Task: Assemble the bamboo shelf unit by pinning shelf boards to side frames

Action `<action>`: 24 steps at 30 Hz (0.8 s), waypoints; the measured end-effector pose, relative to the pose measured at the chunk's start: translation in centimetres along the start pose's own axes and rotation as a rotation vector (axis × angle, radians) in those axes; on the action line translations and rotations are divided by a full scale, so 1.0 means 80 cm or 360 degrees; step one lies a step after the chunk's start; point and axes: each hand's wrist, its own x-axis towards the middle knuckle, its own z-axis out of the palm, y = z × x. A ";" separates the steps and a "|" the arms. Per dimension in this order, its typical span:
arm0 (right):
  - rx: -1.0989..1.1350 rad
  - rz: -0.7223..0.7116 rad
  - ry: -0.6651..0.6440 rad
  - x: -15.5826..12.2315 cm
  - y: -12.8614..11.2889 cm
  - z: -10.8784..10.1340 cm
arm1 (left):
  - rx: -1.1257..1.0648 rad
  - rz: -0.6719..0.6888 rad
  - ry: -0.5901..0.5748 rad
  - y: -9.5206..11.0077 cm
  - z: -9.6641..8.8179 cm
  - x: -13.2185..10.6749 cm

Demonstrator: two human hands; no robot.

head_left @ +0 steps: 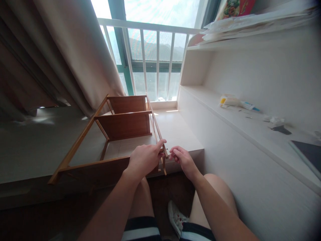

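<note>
A brown wooden shelf rack [125, 125] with several boards between thin legs lies on its side in front of me. My left hand [145, 159] is closed around the rack's near right corner, its index finger stretched along the leg. Just right of that corner, a tiny dark screw-like piece [167, 149] sticks out of the leg. Beside it is my right hand [182, 160], its thumb and fingers pinched together, a little apart from the wood. What the pinch holds, if anything, is too small to make out.
The rack rests on a pale raised platform [173, 130] before a white window railing [157, 63]. At right, a white shelf unit [198, 107] bears a tube [249, 106], a plastic bag [229, 100], small metal bits and a dark flat device [308, 155]. A curtain [70, 50] hangs left.
</note>
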 end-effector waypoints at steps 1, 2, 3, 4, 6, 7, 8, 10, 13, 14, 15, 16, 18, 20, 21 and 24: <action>-0.0054 0.0019 0.0023 -0.005 0.009 -0.007 | -0.0007 -0.0001 0.0002 0.000 0.000 0.000; -0.0139 0.0032 0.0037 -0.010 0.018 -0.014 | -0.0013 0.0001 0.0006 0.001 -0.001 0.000; -0.0224 0.0043 0.0050 -0.016 0.028 -0.020 | -0.0017 0.0003 0.0009 0.001 -0.001 0.000; -0.0290 0.0069 0.0052 -0.023 0.038 -0.025 | -0.0020 0.0004 0.0010 0.001 -0.001 0.001; -0.0350 0.0138 0.0010 -0.036 0.054 -0.034 | -0.0023 0.0002 0.0006 0.001 -0.001 0.001; -0.0359 0.0154 -0.0022 -0.042 0.061 -0.038 | -0.0023 -0.0002 0.0001 0.001 -0.001 0.001; -0.0375 0.0156 -0.0056 -0.048 0.066 -0.041 | -0.0022 -0.0006 -0.0002 0.000 -0.001 0.002; -0.0431 0.0146 -0.0113 -0.057 0.072 -0.048 | -0.0019 -0.0008 -0.0007 0.000 -0.001 0.002; -0.0598 0.0164 -0.0201 -0.065 0.077 -0.060 | -0.0016 -0.0002 -0.0011 0.000 -0.001 0.002; -0.0681 0.0184 -0.0233 -0.066 0.078 -0.065 | -0.0012 0.0000 -0.0011 0.000 -0.001 0.003; -0.0775 0.0203 -0.0261 -0.068 0.079 -0.069 | -0.0006 0.0000 -0.0012 0.000 -0.001 0.003; -0.0876 0.0210 -0.0286 -0.069 0.080 -0.072 | 0.0001 -0.0001 -0.0011 0.000 -0.001 0.003; -0.1082 0.0152 -0.0300 -0.072 0.080 -0.077 | 0.0013 -0.0003 -0.0011 0.000 -0.001 0.003; -0.1268 0.0034 -0.0242 -0.073 0.077 -0.079 | 0.0021 -0.0008 -0.0011 0.000 -0.001 0.004; -0.1329 -0.0009 -0.0191 -0.073 0.074 -0.079 | 0.0022 -0.0010 -0.0011 0.000 -0.001 0.004; -0.1292 -0.0045 -0.0006 -0.071 0.062 -0.080 | 0.0016 -0.0015 -0.0015 0.001 -0.001 0.003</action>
